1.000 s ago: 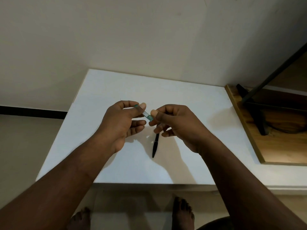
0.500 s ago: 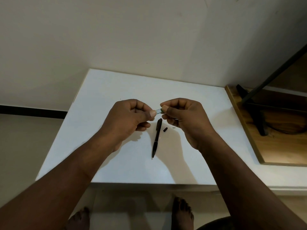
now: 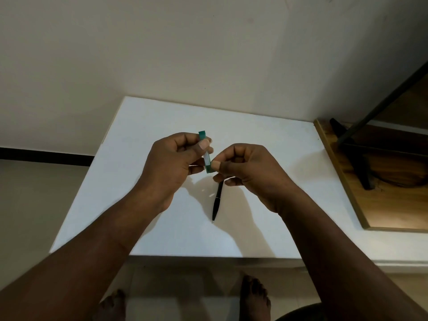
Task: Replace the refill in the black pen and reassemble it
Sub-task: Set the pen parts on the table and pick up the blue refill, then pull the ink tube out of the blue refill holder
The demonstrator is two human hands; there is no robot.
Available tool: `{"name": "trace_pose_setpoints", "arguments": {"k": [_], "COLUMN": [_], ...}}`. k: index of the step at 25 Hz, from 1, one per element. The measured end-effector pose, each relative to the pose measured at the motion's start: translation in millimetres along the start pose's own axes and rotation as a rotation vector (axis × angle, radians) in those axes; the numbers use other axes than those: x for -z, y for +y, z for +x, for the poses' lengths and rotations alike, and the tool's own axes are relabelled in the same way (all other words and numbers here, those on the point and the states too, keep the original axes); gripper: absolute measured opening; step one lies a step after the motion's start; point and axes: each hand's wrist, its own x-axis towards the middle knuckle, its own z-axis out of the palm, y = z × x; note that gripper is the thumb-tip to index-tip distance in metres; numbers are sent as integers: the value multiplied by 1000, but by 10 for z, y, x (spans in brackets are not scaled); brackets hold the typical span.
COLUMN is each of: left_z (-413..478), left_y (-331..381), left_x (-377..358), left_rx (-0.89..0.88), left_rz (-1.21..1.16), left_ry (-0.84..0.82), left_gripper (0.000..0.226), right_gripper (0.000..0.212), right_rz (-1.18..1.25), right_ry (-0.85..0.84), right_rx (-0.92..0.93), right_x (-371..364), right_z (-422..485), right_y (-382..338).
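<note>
A black pen (image 3: 217, 202) lies on the white table (image 3: 129, 186), tip toward me, its far end hidden under my right hand. Above the table both hands hold a small clear packet with green ends (image 3: 205, 152), standing almost upright. My left hand (image 3: 172, 162) pinches its upper half between thumb and fingers. The thumb and fingers of my right hand (image 3: 249, 171) pinch its lower green end. Whether a refill is inside the packet cannot be made out.
A wooden board (image 3: 347, 186) with a black metal stand (image 3: 356, 158) on it adjoins the table's right side. The wall runs directly behind the table. My bare feet (image 3: 253, 295) show on the floor below the near edge.
The packet has turned from lying across between the hands to nearly upright, and more of it shows. My right hand has dropped and now covers the small black piece beside the pen.
</note>
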Motion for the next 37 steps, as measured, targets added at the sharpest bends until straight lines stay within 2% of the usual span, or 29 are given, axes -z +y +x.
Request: {"name": "trace_pose_setpoints", "arguments": {"k": [3, 6, 14, 22, 28, 32, 37], "left_z": [-14, -29, -54, -50, -53, -58, -86], "left_y": [-5, -15, -32, -51, -90, -61, -39], "left_x": [-38, -66, -69, -75, -70, -66, -54], "left_rx": [-73, -119, -208, -207, -149, -150, -239], "left_rz": [158, 309, 468, 472, 426, 406, 507], "left_ry": [24, 18, -25, -45, -50, -53, -29], "left_gripper": [13, 14, 10, 9, 10, 9, 8], "right_gripper": [5, 13, 8, 5, 7, 7, 10], "right_rz": [33, 91, 50, 67, 257, 536, 619], "right_ry": [153, 218, 195, 211, 350, 289, 257], "right_rx": [14, 15, 41, 58, 34, -63, -155], "right_x": [46, 47, 25, 11, 126, 102, 39], "right_z": [9, 9, -9, -3, 11, 12, 39], "right_y": [-14, -23, -28, -20, -69, -53, -10]}}
